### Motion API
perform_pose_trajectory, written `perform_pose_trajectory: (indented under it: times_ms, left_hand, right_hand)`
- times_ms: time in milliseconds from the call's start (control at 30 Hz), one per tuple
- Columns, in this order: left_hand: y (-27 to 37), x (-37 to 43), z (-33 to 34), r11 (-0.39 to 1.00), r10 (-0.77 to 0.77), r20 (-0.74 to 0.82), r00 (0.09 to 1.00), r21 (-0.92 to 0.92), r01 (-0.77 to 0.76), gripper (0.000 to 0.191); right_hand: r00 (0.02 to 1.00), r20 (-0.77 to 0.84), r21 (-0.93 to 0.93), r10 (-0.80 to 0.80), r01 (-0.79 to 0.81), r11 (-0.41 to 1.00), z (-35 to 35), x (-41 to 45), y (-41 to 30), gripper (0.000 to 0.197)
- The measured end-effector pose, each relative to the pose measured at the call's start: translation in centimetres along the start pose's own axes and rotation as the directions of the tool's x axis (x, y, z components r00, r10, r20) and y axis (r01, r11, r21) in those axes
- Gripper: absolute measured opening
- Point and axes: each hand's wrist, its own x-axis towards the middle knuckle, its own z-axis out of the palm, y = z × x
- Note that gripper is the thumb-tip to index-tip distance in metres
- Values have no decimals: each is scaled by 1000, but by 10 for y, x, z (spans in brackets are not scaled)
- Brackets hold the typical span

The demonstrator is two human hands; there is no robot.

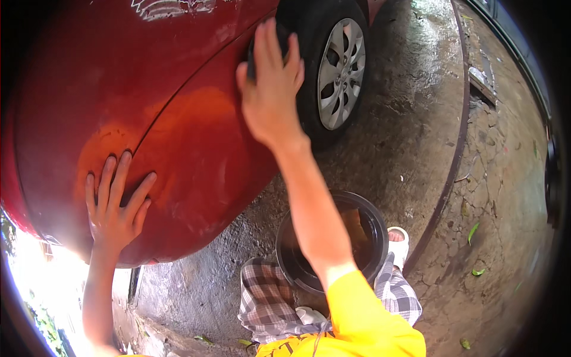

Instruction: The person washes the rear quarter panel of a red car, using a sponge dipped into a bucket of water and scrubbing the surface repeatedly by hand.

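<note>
My left hand (113, 203) lies with its fingers spread on a red car body (134, 58), at the lower edge of an orange-toned patch (113, 136). A thin panel seam (176, 96) runs up from its fingertips towards the wheel. My right hand (274, 89), slightly blurred, reaches over the body edge beside the tyre. A dark shape (251, 67) shows between its thumb and fingers; whether the hand holds it, I cannot tell. Another orange area (207, 105) lies between the hands. The silver wheel cover (341, 73) sits right of my right hand.
A round black tub (379, 223) stands between my legs under my right forearm, with a brown sheet-like piece (354, 223) inside. The concrete floor (392, 165) looks wet. A dark strip (455, 174) curves along it; a flat bar-like object (482, 88) lies beyond. Leaves (473, 233) are scattered.
</note>
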Motion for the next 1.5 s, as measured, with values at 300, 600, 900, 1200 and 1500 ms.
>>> perform_pose_trajectory:
  times_ms: [300,600,900,1200,1500]
  left_hand:
    - [0,4,-1,1000,-2,-12,1000,-9,2,41]
    - [1,7,-2,1000,-10,-34,999,-29,9,40]
    - [4,3,1,999,-26,-43,999,-45,24,40]
    - [0,1,0,999,-24,-51,998,-45,22,40]
    - [-2,3,-4,999,-31,-55,998,-29,29,41]
  right_hand:
    - [999,-37,-55,-13,11,998,-5,20,6,68]
    - [999,-42,-39,5,-7,999,-7,21,0,67]
    - [992,-48,-80,114,-118,990,-3,10,-34,65]
    - [996,52,42,79,-81,996,-1,-40,-25,71]
    - [981,10,-3,-195,195,981,-3,-5,-3,76]
